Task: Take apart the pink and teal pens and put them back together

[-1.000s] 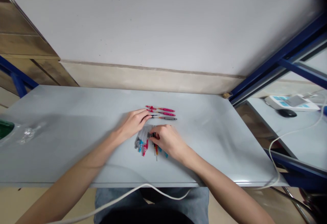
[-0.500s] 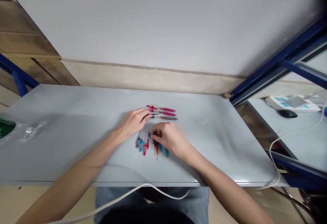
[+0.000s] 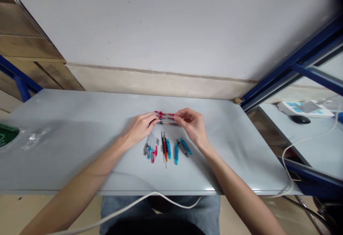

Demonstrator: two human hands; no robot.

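Note:
My left hand [image 3: 143, 126] is closed in a pinch on a thin dark pen refill [image 3: 162, 119] that points to the right. Facing it, my right hand [image 3: 191, 122] pinches at the refill's far end; anything in its fingertips is too small to make out. Just behind and under the fingers lie red pens [image 3: 160, 113] and a grey pen [image 3: 171, 123], partly hidden. Nearer me are clear pen barrels [image 3: 150, 145] with grey, blue and red clips, tiny springs [image 3: 158, 141], several loose refills [image 3: 164, 145], blue grip sections [image 3: 176, 153] and a grey one [image 3: 182, 148].
A clear plastic bag [image 3: 30, 140] with a green part lies at the table's left end. A white cable [image 3: 150, 194] loops across the front edge. To the right, a black mouse [image 3: 300, 119] and a white device [image 3: 305, 108] sit on another table behind a blue frame [image 3: 284, 70].
My right hand has moved up and away from the springs beside the barrels to the refill's end, uncovering the blue and grey grips. My left hand keeps its pinch in place.

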